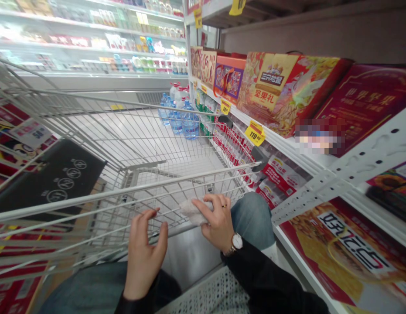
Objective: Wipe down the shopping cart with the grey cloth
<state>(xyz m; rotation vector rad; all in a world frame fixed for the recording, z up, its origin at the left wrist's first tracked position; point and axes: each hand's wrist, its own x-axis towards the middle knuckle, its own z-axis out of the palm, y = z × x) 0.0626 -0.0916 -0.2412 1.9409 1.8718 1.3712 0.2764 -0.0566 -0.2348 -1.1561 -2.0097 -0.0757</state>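
Observation:
A metal shopping cart (131, 192) stands in front of me, its wire basket bare where I see into it. In my right hand (219, 220), which wears a ring and a wristwatch, is a crumpled white wipe (192, 210); the fingers press it near the wires of the cart's near side. My left hand (145, 248) is raised beside the same wires, fingers curved and apart, holding nothing. Whether its fingertips touch the wire I cannot tell. My knees are bent close to the cart.
Gift boxes (271, 91) line the shelf at right, with yellow price tags (255, 133) along its edge. Large water bottles (189, 122) stand on the floor ahead. A lit refrigerated case (91, 43) spans the back. A black panel (59, 174) is seen through the cart at left.

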